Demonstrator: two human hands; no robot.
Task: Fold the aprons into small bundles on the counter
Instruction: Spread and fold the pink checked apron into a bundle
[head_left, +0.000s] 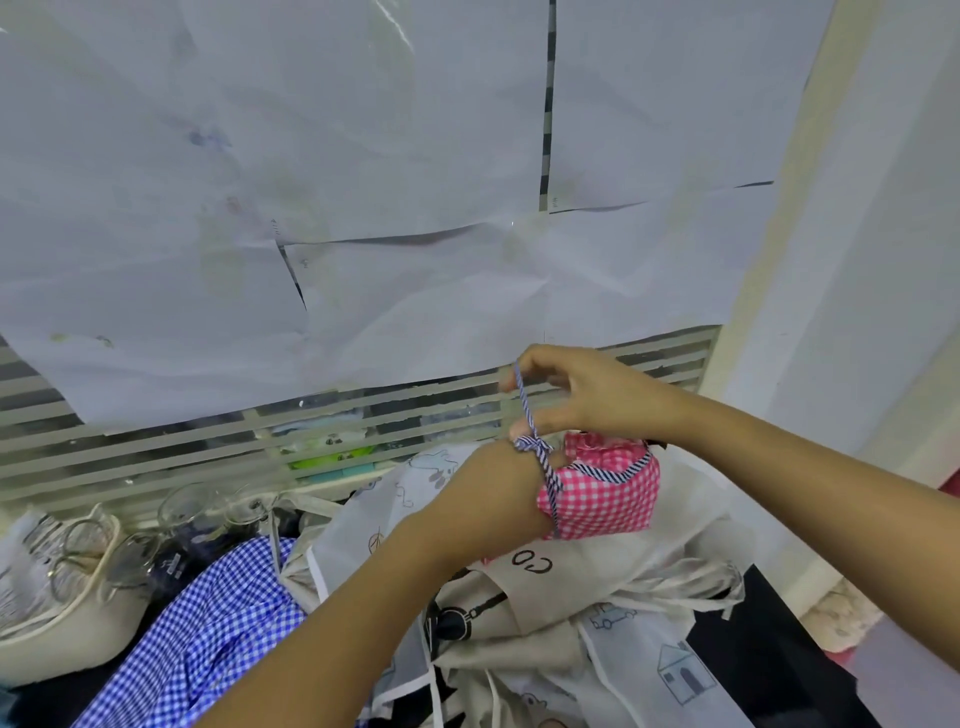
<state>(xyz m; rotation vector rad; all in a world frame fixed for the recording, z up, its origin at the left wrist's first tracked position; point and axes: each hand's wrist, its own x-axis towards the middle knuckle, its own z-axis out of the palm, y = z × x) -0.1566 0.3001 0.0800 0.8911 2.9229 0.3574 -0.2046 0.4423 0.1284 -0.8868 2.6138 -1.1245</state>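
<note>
A pink gingham apron (605, 496) is rolled into a small bundle and held up above the pile. My left hand (491, 493) grips the bundle from the left side. A blue-and-white striped strap (540, 457) wraps around the bundle and crosses in a knot at its top left. My right hand (576, 392) pinches the free end of that strap and holds it taut, up and to the left. A blue gingham apron (208, 634) lies crumpled at the lower left. Beige and white printed aprons (597, 597) lie heaped under the bundle.
A cream basket (62, 623) with glass jars and metal rings stands at the far left. Clear glass jars (192, 512) stand behind the blue apron. White paper sheets (311, 182) cover the slatted window behind. A white wall (857, 260) stands at the right.
</note>
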